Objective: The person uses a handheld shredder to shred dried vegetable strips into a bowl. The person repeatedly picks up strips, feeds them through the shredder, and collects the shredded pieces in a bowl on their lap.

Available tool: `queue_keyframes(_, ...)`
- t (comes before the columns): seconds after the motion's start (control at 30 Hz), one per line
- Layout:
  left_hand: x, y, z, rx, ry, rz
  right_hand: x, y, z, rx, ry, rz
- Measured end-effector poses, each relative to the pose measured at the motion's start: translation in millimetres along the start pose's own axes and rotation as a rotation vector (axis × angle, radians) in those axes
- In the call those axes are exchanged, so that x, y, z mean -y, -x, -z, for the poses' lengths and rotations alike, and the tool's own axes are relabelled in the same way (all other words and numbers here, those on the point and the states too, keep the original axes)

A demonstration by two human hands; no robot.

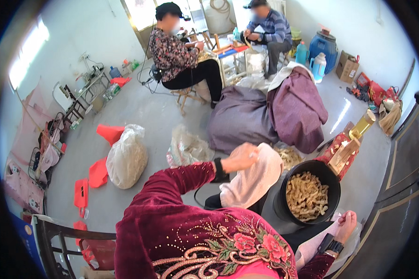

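Note:
My left hand (242, 157), with a black band at the wrist, is over a pale pink towel (253, 181) draped on my knee; whether its fingers grip anything is unclear. My right hand (348, 223), wearing a black wristwatch, is low at the right beside another pale cloth (317, 242); its fingertips are pinched together, and what is between them is too small to tell. Between my hands, farther forward, a black bucket (337, 195) holds many pale brown dried pieces (307, 197). Beyond its rim lies a wooden block (344, 157) on a red patterned cloth, with a yellow jar (362, 124) at its far end.
Large purple-grey cloth bundles (244, 115) lie ahead. Filled plastic bags (128, 158) and red bags (97, 172) are on the floor to the left. Two people (176, 57) (270, 29) sit at a small table (232, 52) farther back. A dark door (401, 195) stands at the right.

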State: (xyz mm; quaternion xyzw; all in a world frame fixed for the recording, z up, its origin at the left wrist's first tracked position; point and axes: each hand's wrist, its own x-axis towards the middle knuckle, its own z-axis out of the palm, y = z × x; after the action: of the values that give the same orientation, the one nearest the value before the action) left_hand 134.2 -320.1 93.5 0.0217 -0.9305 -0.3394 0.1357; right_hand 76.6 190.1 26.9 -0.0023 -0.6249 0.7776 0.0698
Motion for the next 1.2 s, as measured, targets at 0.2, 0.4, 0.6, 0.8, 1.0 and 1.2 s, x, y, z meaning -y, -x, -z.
queue_keyframes(0.2, -25.4, -12.2, -26.5, 0.156, -0.331, -0.310, 6.1, -3.2, 11.3, 0.084, -0.240, -0.039)
queue_keyframes(0.4, -8.8, -59.0, -53.4, 0.377, -0.444, -0.537, 28.0, 10.1, 96.9, -0.087, -0.466, 0.022)
queue_keyframes(0.6, -17.9, -54.0, -70.5, 0.434, -0.587, -0.459, -34.6, 36.0, 201.0, -0.415, -0.498, -0.119)
queue_keyframes(0.8, -39.3, -76.2, -59.6, 0.654, -0.605, -0.403, -132.0, 61.7, 220.4, -0.703, -0.414, -0.455)
queue_keyframes(1.0, -49.0, -78.9, -75.3, 0.663, -0.655, -0.361, -232.6, 50.2, 210.8, -0.688, -0.081, -0.644)
queue_keyframes(1.2, -54.8, -79.7, -77.4, 0.681, -0.685, -0.338, -274.2, 25.4, 197.1, -0.486, 0.560, -0.725)
